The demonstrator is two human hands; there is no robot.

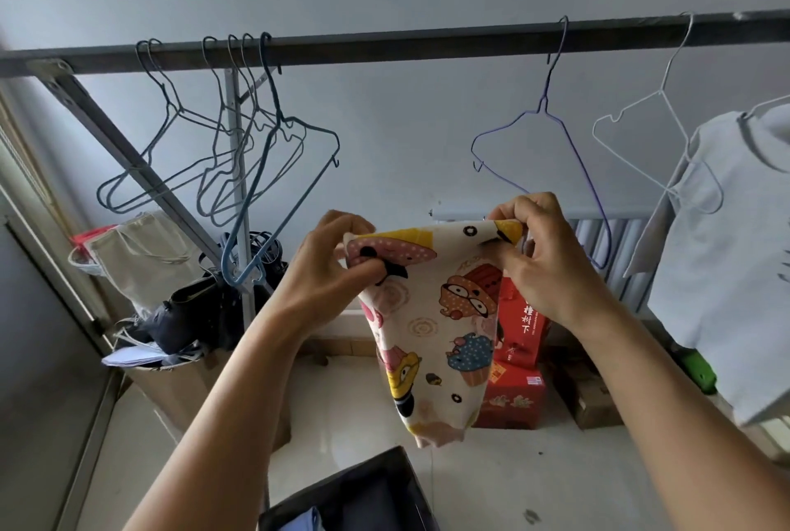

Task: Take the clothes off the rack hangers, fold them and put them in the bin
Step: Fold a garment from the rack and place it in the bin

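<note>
Dangling cream cartoon-print garment (pixel 431 329)

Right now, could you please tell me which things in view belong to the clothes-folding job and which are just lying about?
Job: cartoon-print garment, gripped by left hand and right hand; grey T-shirt on its hanger; rack bar; empty hangers; dark bin.
Lying about: red boxes; dark bags; cardboard box; cloth tote.

The bottom edge is cutting off the near bin (pixel 376 488), the right edge the grey shirt (pixel 735 274), and the patterned garment (pixel 436 316) is partly hiding the red boxes (pixel 517 398).
</note>
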